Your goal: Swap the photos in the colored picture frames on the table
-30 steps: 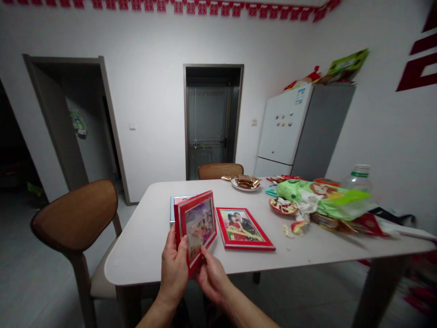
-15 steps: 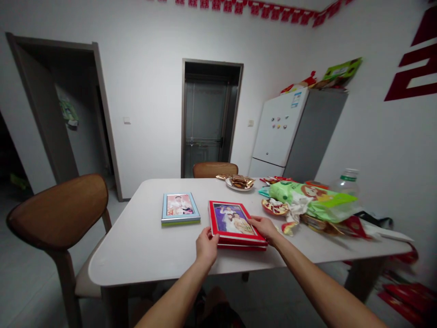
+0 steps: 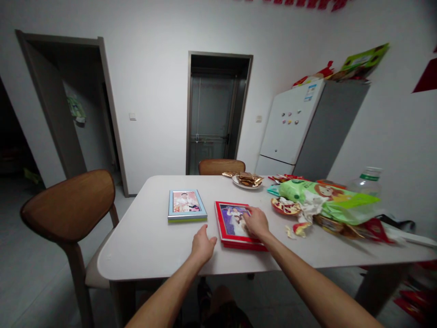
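A red picture frame (image 3: 223, 231) with a photo on a purple ground lies on the table, stacked on at least one more red frame. My right hand (image 3: 256, 222) rests over its right side, fingers reaching onto the photo; the hand covers that part of the frame. Just off the stack's near left corner, my left hand (image 3: 203, 245) is open and holds nothing, thumb apart from the fingers. Left of the red stack lies a light blue picture frame (image 3: 172, 205) on top of something with a green edge.
Behind the frames stands a plate of wrapped snacks (image 3: 247, 180). To the right are a cut pomegranate (image 3: 285, 206), peel pieces (image 3: 301, 229), a green bag (image 3: 336, 198) and a clear jar (image 3: 367, 184). Wooden chairs (image 3: 71, 205) stand at the left and far sides.
My left hand has let go of the red frame and drawn slightly away. My right hand has shifted from the frame's right edge onto its face. The view has turned a little left.
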The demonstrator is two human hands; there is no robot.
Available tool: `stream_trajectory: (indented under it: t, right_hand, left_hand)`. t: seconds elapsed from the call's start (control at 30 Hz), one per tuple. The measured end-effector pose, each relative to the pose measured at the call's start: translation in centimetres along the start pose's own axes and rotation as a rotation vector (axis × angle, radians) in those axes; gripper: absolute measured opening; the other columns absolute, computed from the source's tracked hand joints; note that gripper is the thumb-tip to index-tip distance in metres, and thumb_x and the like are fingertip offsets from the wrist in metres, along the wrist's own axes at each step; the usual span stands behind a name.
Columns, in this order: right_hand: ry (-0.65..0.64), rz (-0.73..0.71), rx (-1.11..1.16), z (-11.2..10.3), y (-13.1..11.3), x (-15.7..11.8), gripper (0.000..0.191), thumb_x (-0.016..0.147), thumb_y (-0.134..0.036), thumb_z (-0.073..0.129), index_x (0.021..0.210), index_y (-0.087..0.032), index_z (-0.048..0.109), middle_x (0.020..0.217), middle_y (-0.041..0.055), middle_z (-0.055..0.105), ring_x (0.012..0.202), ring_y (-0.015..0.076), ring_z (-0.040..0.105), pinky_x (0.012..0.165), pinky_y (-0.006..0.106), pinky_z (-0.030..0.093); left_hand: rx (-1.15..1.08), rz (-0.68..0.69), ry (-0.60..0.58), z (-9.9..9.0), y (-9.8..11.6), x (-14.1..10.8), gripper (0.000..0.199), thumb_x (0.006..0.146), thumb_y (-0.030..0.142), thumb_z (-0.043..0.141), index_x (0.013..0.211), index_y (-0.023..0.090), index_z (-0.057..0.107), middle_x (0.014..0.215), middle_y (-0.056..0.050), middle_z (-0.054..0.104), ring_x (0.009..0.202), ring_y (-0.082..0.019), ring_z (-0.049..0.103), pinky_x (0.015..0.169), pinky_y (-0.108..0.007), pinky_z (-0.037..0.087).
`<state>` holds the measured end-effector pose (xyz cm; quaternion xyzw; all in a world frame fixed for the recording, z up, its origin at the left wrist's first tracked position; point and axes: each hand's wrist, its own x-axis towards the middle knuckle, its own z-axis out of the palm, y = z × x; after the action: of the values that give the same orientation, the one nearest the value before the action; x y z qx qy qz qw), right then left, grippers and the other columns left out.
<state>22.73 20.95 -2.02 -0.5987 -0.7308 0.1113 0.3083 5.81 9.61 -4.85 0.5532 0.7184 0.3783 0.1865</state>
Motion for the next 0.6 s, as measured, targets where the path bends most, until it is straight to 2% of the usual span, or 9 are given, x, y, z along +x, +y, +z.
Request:
stream_trajectory:
  t: [0.07, 0.13, 0.2, 0.27, 0.4, 0.5, 0.6]
  right_hand:
    - [-0.055, -0.168, -0.02, 2.3, -3.4, 0.0, 0.035, 0.076, -0.022, 0.042, 0.106, -0.014, 0.055, 0.11, 0.0102, 0.055, 0.103, 0.0191, 0.047, 0.088, 0.029, 0.032]
    - [-0.145, -0.322, -0.032, 5.0, -6.9, -0.3, 0.035, 0.073, -0.022, 0.049, 0.106, -0.018, 0.056, 0.109, 0.0068, 0.056, 0.102, 0.0174, 0.047, 0.088, 0.026, 0.032]
    - [-0.202, -0.414, -0.055, 7.5, -9.6, -0.7, 0.041, 0.067, -0.023, 0.056, 0.108, -0.021, 0.054, 0.113, 0.0065, 0.052, 0.103, 0.0192, 0.045, 0.086, 0.029, 0.032]
    - [-0.221, -0.446, -0.085, 9.4, -11.4, -1.1, 0.048, 0.062, -0.022, 0.061, 0.109, -0.023, 0.052, 0.117, 0.0078, 0.048, 0.105, 0.0226, 0.041, 0.085, 0.034, 0.032]
    - [-0.214, -0.425, -0.134, 10.9, -12.2, -2.1, 0.036, 0.067, -0.017, 0.055, 0.102, -0.022, 0.054, 0.113, 0.0087, 0.048, 0.104, 0.0238, 0.04, 0.08, 0.038, 0.032]
    - [-0.198, -0.459, -0.118, 10.6, -11.7, -3.8, 0.03, 0.068, -0.017, 0.055, 0.097, -0.022, 0.055, 0.113, 0.0069, 0.048, 0.104, 0.022, 0.04, 0.082, 0.036, 0.032]
    - [-0.205, -0.552, -0.023, 9.9, -10.9, -6.2, 0.029, 0.062, -0.019, 0.06, 0.091, -0.022, 0.059, 0.116, 0.0073, 0.046, 0.107, 0.0227, 0.039, 0.086, 0.036, 0.031]
  left_hand:
    - [0.062, -0.003, 0.043, -1.7, -1.4, 0.5, 0.048, 0.07, 0.019, 0.053, 0.116, 0.006, 0.043, 0.118, -0.015, 0.051, 0.109, -0.021, 0.046, 0.091, -0.027, 0.033]
    - [0.13, 0.003, 0.089, -3.4, -2.7, 1.0, 0.048, 0.071, 0.017, 0.051, 0.116, 0.004, 0.041, 0.12, -0.016, 0.048, 0.112, -0.021, 0.043, 0.094, -0.027, 0.03]
    - [0.199, 0.019, 0.123, -4.8, -3.8, 1.4, 0.048, 0.072, 0.017, 0.05, 0.117, 0.004, 0.041, 0.123, -0.016, 0.045, 0.113, -0.02, 0.041, 0.096, -0.027, 0.028]
    - [0.268, 0.044, 0.139, -6.0, -4.6, 1.5, 0.047, 0.072, 0.017, 0.05, 0.116, 0.007, 0.041, 0.124, -0.014, 0.045, 0.114, -0.02, 0.041, 0.096, -0.028, 0.029]
    - [0.403, 0.09, 0.159, -7.5, -5.8, 1.4, 0.048, 0.071, 0.015, 0.05, 0.117, 0.008, 0.039, 0.127, -0.015, 0.041, 0.118, -0.022, 0.036, 0.097, -0.035, 0.027]
    - [0.492, 0.143, 0.155, -7.8, -6.3, 1.0, 0.056, 0.069, 0.013, 0.052, 0.121, 0.01, 0.034, 0.131, -0.016, 0.034, 0.122, -0.024, 0.028, 0.1, -0.041, 0.02]
    - [0.562, 0.229, 0.108, -7.6, -6.4, 0.3, 0.057, 0.068, 0.013, 0.052, 0.122, 0.014, 0.035, 0.132, -0.014, 0.034, 0.124, -0.024, 0.025, 0.101, -0.043, 0.019]
